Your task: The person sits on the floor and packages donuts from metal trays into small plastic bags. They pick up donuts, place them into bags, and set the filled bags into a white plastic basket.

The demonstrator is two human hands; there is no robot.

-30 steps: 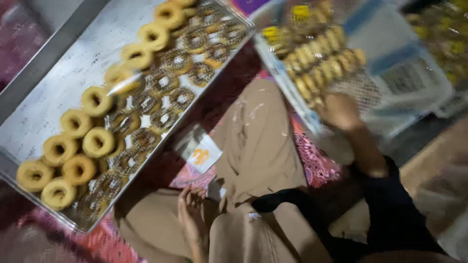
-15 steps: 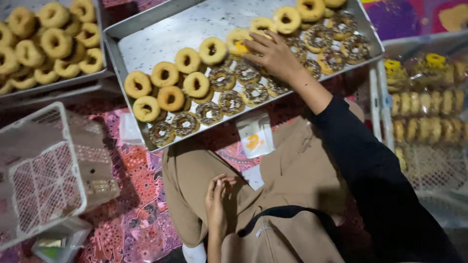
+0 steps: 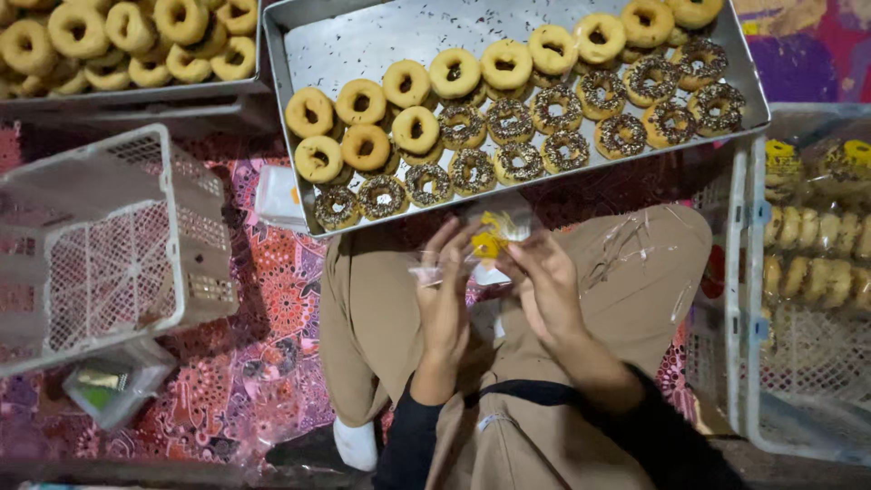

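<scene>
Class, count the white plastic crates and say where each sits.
2. The tipped crate lies at the left; the upright crate stands at the right, holding bagged doughnuts. Between them, the left hand and right hand pinch a clear bag. Others may be out of view.

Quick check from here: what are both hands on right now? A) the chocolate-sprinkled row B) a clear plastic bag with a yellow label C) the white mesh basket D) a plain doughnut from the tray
B: the left hand and right hand together pinch a clear plastic bag with a yellow label over the lap, just below the metal tray.
</scene>
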